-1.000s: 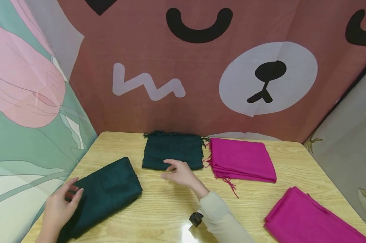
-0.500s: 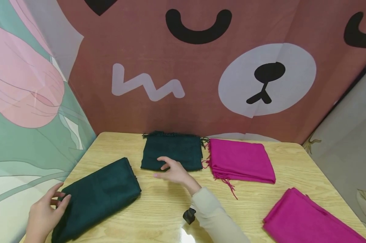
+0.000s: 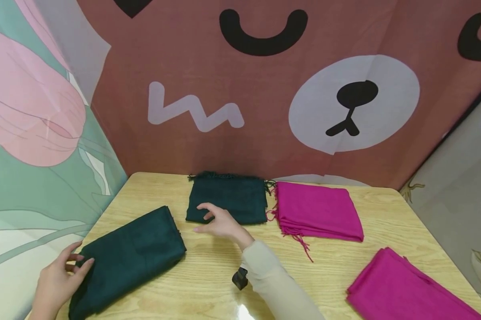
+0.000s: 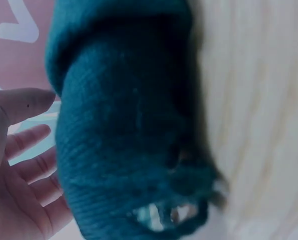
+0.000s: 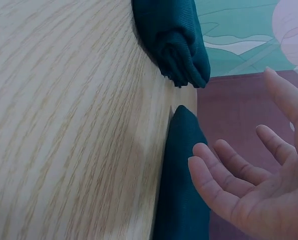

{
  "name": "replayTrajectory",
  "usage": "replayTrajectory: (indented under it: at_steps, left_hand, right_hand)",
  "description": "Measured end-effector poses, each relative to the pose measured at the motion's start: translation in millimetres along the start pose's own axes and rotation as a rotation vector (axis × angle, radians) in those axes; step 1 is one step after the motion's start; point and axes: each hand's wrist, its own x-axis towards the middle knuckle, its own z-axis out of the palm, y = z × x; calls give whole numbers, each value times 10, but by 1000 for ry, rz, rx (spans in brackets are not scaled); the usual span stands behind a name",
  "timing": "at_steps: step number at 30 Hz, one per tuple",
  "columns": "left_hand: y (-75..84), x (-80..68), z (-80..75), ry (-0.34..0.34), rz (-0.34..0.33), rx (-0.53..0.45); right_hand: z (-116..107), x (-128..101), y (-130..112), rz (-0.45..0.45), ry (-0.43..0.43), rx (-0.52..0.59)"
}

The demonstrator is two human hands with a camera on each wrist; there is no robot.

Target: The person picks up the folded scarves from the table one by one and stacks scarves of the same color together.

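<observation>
Right hand (image 3: 221, 223) shifted left along near edge of back green scarf (image 3: 227, 198), fingers spread, touching. Left hand (image 3: 60, 280) loosely curled at front green scarf (image 3: 130, 255) end, table-left. Soft, light, floppy; grasp folded edge.

Four folded cloths on the table, split evenly by colour. Two dark green ones: the near dark green cloth (image 3: 130, 258) at the front left, the far dark green cloth (image 3: 227, 198) at the back edge. Two magenta ones: the far magenta cloth (image 3: 318, 211) beside that back green one, the near magenta cloth (image 3: 404, 289) at the front right corner. One wooden table (image 3: 344, 262) under them all. Two hands in view, the left hand (image 3: 56, 284) and the right hand (image 3: 220, 222).
</observation>
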Motion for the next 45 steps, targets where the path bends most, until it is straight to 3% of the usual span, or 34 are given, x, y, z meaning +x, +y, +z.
replayTrajectory:
  at_steps: [8, 17, 29, 38, 45]
  left_hand:
    - [-73, 34, -3, -102, -26, 19]
    - [-213, 96, 15, -293, 17, 33]
    - [-245, 140, -40, -483, -107, 62]
    - [-263, 151, -82, -542, -148, 49]
    - [-268, 145, -73, -633, -194, 53]
  right_hand:
    - [64, 145, 2, 19, -26, -42]
    - [141, 270, 57, 52, -54, -12]
    - [301, 403, 1, 10, -72, -62]
    - [481, 505, -61, 27, -92, 1]
    - [587, 532, -63, 61, -75, 31]
